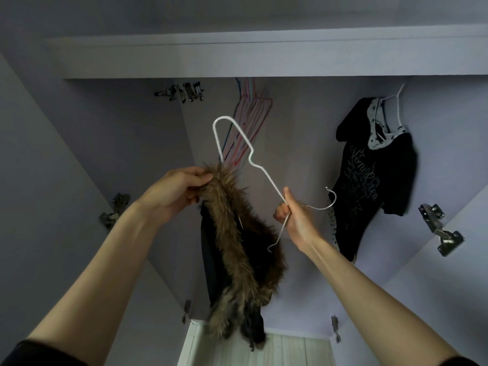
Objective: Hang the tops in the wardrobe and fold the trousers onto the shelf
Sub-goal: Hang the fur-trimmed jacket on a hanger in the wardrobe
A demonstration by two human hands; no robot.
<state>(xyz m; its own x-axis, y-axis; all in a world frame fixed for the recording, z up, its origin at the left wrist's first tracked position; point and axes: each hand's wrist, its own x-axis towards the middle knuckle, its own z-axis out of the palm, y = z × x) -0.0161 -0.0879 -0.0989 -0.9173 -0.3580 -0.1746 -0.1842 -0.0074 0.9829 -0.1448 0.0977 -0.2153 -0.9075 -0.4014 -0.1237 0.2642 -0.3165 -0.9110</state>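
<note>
Threading the white wire hanger [239,157] into the fur-trimmed dark top [237,247] is the step in hand, seen from the head view. The left hand [175,192] pinches the fur collar at its upper end; the right hand [293,215] has its fingers curled round the hanger's neck, hook pointing right. The top dangles in front of the open wardrobe [264,67], left of a hung black printed T-shirt [369,175]. Heavy fur could slide off thin wire if only one shoulder seats. The bare hook might snag the T-shirt.
</note>
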